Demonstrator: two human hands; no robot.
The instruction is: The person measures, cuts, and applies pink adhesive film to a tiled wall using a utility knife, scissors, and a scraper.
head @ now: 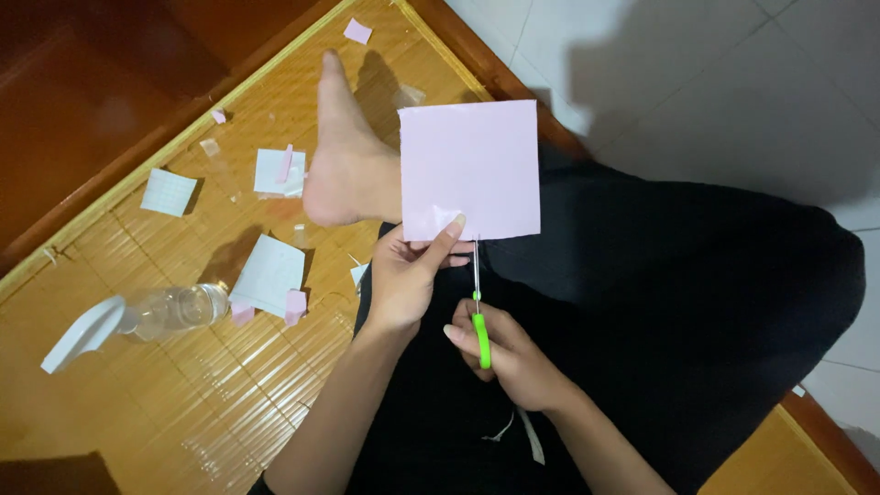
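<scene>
Left hand (403, 280): fingers together and curled, thumb pressed on the near face of the pink paper square (469, 170), pinching its lower left edge.
Right hand (513, 362): fingers closed through the green handles of the scissors (478, 307); how far the blades part cannot be told, as they show only as a thin line.
Scissors: blades point up, tips touching the square's bottom edge, right of the left thumb.
Pink paper square: held upright above the lap, over the black trousers (678, 302), beside a bare foot (344, 156).
Edges: the square's top and right sides hang free.
Open room: woven mat (183, 403) to the left holds paper scraps (270, 275) and a clear spray bottle (137, 321); the tiled floor (733, 82) lies beyond.
</scene>
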